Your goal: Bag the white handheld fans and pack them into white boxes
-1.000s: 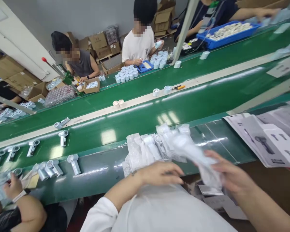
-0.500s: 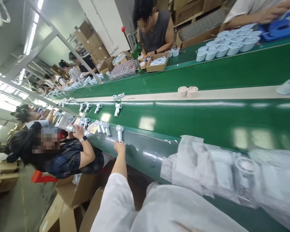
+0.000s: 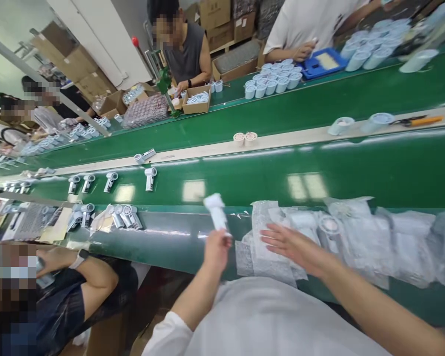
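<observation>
My left hand (image 3: 217, 249) grips the handle of a white handheld fan (image 3: 215, 210), its round head tilted up over the dark work surface (image 3: 178, 232). The fan is a little blurred. My right hand (image 3: 291, 244) hovers with fingers stretched out over clear bubble bags (image 3: 265, 232), and nothing shows in it. I cannot tell whether its fingertips touch the plastic. Just right of that hand, a fan in a bubble bag (image 3: 331, 230) lies among several other bagged ones.
A green conveyor belt (image 3: 244, 180) runs across beyond the work surface, with several fans (image 3: 150, 179) on it. Two pinkish round parts (image 3: 244, 138) sit on the pale divider strip (image 3: 282, 142). A co-worker's arm (image 3: 92, 277) is close at left; other people work across the belt.
My left hand has brought the fan back toward my body and to the right. My right hand has come into view over the bubble bags. The camera has turned right.
</observation>
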Available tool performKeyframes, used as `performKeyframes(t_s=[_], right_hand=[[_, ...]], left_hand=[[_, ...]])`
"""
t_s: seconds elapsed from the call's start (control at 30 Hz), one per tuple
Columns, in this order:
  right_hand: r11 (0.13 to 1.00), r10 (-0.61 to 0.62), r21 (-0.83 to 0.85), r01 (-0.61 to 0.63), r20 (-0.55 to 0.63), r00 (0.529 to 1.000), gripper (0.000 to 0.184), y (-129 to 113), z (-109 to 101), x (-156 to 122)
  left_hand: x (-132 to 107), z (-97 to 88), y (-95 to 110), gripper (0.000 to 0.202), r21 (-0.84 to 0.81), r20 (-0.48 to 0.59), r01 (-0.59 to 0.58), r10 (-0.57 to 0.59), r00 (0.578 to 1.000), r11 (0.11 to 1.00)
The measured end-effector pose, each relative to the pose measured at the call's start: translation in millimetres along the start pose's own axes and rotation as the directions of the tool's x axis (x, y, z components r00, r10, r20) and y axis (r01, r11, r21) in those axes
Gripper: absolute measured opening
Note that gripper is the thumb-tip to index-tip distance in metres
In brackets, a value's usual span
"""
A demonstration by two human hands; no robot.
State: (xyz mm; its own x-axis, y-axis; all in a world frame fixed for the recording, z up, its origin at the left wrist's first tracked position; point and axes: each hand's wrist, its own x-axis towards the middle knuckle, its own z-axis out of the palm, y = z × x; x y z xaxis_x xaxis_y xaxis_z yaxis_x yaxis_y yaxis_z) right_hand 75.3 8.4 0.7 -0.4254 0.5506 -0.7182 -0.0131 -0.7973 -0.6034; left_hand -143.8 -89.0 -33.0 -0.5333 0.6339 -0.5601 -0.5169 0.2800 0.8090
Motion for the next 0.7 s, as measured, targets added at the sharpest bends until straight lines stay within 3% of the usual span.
performKeyframes(t_s=[0.03,0.1,0.17,0.23,0.3,0.37,0.47,0.57,0.7], right_hand=[[0.999,-0.003,0.049,0.0,0.049,0.999,0.038,1,10,1],[0.991,-0.041,0.124,0.041,0.002,0.999,0.033,1,21,5],[0.978,-0.061,0.191,0.086,-0.132,0.989,0.025,1,11,4],[0.965,-0.063,0.235,0.12,-0.236,0.97,0.021,-1,-17,-8],[0.964,-0.051,0.238,0.12,-0.279,0.959,0.022,0,-48,-29],[0.974,0.015,0.222,0.046,-0.269,0.963,0.025,5,-69,-50],[0.972,0.124,0.218,-0.094,-0.131,0.984,0.026,19,-72,-69],[0.961,0.181,0.203,-0.189,0.058,0.982,0.034,32,-54,-67],[0.966,0.164,0.146,-0.213,0.291,0.943,0.052,33,-32,-56]], left_hand=[[-11,17.2,-13,0.048,0.024,0.164,0.075,-0.078,0.983,0.997],[-24,42.1,-32,0.048,0.238,0.467,0.085,-0.191,0.864,0.968],[-23,54.7,-42,0.041,0.489,0.644,-0.162,-0.23,0.73,0.857],[-10,59.4,-47,0.028,0.62,0.748,-0.525,-0.238,0.619,0.583],[7,60.6,-50,0.017,0.628,0.777,-0.722,-0.282,0.562,0.291],[20,60.9,-51,0.01,0.655,0.741,-0.738,-0.325,0.588,0.161],[26,61.6,-45,0.013,0.731,0.679,-0.658,-0.288,0.676,0.18],[19,64.1,-33,0.024,0.786,0.605,-0.504,-0.273,0.748,0.358],[-3,68.6,-19,0.01,0.708,0.472,-0.182,-0.267,0.84,0.682]])
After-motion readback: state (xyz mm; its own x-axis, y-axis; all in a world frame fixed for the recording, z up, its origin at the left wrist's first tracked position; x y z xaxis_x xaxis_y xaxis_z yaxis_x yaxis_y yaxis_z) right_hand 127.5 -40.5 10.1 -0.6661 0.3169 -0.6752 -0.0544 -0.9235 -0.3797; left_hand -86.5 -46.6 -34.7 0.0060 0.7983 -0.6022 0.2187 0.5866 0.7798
